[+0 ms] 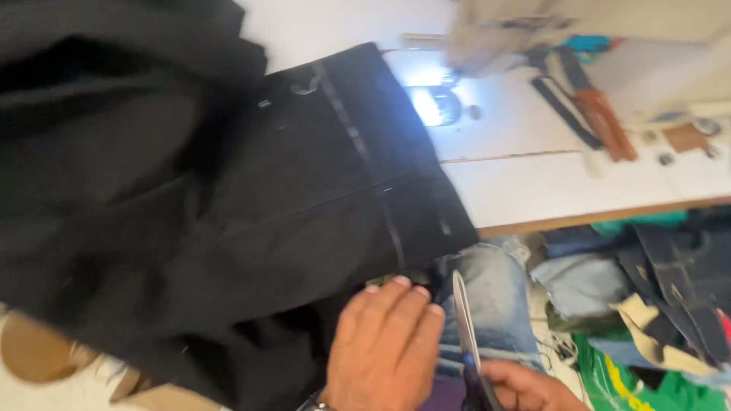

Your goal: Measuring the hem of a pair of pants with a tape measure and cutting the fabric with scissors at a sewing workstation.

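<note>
black fabric (pixel 228 198) fills the left and middle of the view, bunched at far left, flatter toward the middle, where pale chalk lines and a seam run across it. it lies over the white counter (pixel 548 183) and hangs off the near edge.

left hand (pixel 384 346) rests flat on the lower edge of the fabric, fingers (pixel 400 293) together and extended, tips at the hem; not pinching, just pressing.

just right of it, scissors (pixel 466 335) stand nearly upright, blades together as far as can be told, tips near the fabric's edge beside the left fingertips. right hand (pixel 529 388) grips the dark handle at the bottom edge of the frame, fingers curled round it; part of the hand is cut off.

behind the scissors, a blue-jeaned knee (pixel 491 304).

further right, on the counter: bright lit patch under a sewing machine (pixel 487 38), blurred; a brown-handled tool (pixel 601 122). below the counter edge, a heap of denim and green cloth (pixel 647 304).
</note>
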